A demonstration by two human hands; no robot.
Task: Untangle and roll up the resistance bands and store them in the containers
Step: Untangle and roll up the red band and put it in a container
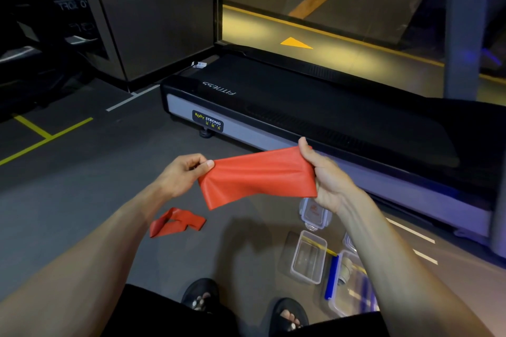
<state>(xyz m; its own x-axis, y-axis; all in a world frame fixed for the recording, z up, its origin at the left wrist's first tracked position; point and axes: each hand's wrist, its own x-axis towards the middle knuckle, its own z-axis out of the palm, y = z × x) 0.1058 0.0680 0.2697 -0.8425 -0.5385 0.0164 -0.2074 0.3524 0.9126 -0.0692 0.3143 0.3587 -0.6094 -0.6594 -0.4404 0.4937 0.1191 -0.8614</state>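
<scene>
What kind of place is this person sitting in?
Most likely a gym. A black treadmill with a fitness-brand label stands on dark flooring marked with yellow lines, and both hands hold a flat red rubber resistance band, with another red band on the floor.

Dim gym room, dark grey floor (82, 186) with yellow and white line markings. Black treadmill (315, 107) with grey side rail lies across the right, "BODY STRONG" label on it. Behind it a glass panel (328, 0), yellow-lit ground with arrow beyond.
</scene>
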